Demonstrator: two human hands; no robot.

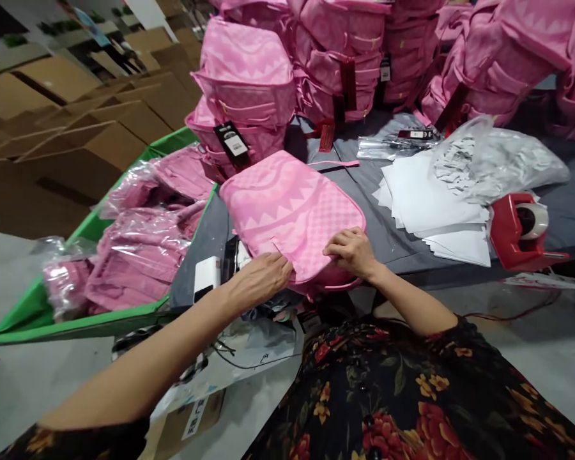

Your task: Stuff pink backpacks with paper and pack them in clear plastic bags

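pink zigzag-print backpack (287, 211) lies flat on the grey cloth-covered counter (393, 246), my left hand (263, 278) and right hand (352, 251) resting open on its lower edge, steadying it; no closed grip visible.

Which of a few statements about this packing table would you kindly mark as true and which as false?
1. The left hand and the right hand both touch the pink backpack. True.
2. The green-rimmed bin holds flat cardboard boxes. False: it holds pink items wrapped in clear plastic.
3. The stacked pink backpacks carry no tags. False: a black hang tag hangs at the front of the stack.
4. A red tape dispenser stands to the right of the white paper sheets. True.
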